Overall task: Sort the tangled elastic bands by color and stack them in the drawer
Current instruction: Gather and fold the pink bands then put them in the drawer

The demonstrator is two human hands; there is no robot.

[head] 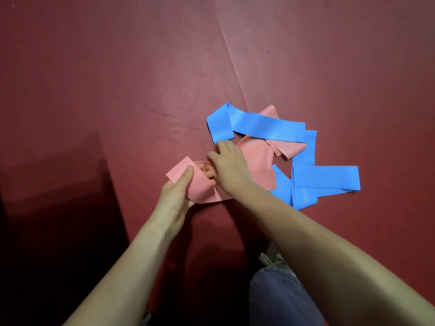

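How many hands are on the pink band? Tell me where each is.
2. The left hand pinches the folded left end of the pink band; the right hand rests on its middle, beside it. None hidden.

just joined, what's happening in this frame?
A person is untangling pink and blue elastic bands on a red mat. The left hand grips a folded end of the pink band, thumb on top; the right hand lies on the same band, grip unclear. The blue bands lie interlaced with pink, unsorted. No drawer in view.

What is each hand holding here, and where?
Left hand pinches the pink elastic band at its folded end; right hand lies on it, grip unclear.
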